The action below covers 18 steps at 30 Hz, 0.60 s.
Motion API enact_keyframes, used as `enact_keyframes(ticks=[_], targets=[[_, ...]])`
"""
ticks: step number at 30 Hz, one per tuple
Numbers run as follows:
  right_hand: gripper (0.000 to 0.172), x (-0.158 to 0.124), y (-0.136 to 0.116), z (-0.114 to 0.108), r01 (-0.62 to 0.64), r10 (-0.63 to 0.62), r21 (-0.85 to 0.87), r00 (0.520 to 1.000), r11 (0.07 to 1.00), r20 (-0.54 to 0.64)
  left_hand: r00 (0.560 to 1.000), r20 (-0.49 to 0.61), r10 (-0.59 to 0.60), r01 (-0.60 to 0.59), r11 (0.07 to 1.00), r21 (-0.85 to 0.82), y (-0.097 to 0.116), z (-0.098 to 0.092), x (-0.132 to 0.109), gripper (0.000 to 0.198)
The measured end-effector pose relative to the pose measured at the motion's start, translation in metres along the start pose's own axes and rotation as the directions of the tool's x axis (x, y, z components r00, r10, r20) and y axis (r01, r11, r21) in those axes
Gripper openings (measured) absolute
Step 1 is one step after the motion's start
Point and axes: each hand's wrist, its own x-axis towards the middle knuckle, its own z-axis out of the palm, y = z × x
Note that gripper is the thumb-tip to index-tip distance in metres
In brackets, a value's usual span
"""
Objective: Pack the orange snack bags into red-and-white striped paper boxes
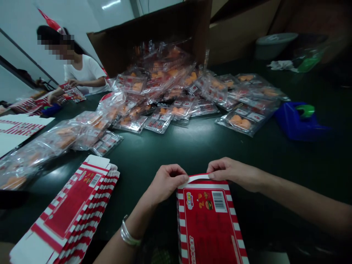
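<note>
A red cardboard box (211,223) with white-striped edges, a barcode and small food pictures lies in front of me, its lower end cut off by the frame. At its far end, my left hand (169,181) pinches the left corner of the white-edged flap between thumb and fingers. The right corner of that flap is pinched by my right hand (233,174). Between the two hands the flap bows slightly, with a narrow gap beneath it. To the left of my left hand lies a fanned stack of flat, matching boxes (68,205).
Clear plastic packs (176,110) with orange pieces are heaped at the back, before a large open carton (110,51). A blue tape dispenser (294,121) sits right. Behind it are a grey tub (275,46) and crumpled white paper (283,65). A co-worker (85,71) handles similar packaging far left.
</note>
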Motion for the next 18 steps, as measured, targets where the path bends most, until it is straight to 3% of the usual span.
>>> enact_keyframes(ticks=[5, 10, 13, 16, 18], targets=[[0.024, -0.01, -0.003, 0.007, 0.059, -0.064, -0.126, 0.997, 0.99, -0.039, 0.995, 0.059, 0.078, -0.089, 0.972, 0.216, 0.001, 0.0, -0.001, 0.015], [0.028, -0.024, -0.008, 0.01, 0.074, -0.076, -0.117, 0.997, 0.99, -0.006, 0.988, 0.142, 0.053, -0.075, 0.986, 0.152, 0.009, -0.008, 0.005, 0.015], [0.027, -0.03, -0.005, 0.011, 0.1, -0.099, -0.143, 0.995, 0.985, 0.011, 0.976, 0.192, 0.106, -0.145, 0.968, 0.203, 0.012, -0.006, -0.002, 0.015], [0.025, -0.036, 0.005, 0.014, 0.13, -0.135, -0.276, 0.991, 0.952, 0.0, 0.958, 0.227, 0.176, -0.249, 0.903, 0.35, 0.006, 0.001, -0.014, 0.016], [0.026, -0.04, 0.011, 0.018, 0.13, -0.149, -0.366, 0.989, 0.921, -0.025, 0.951, 0.24, 0.196, -0.275, 0.892, 0.359, -0.002, 0.004, -0.016, 0.016]])
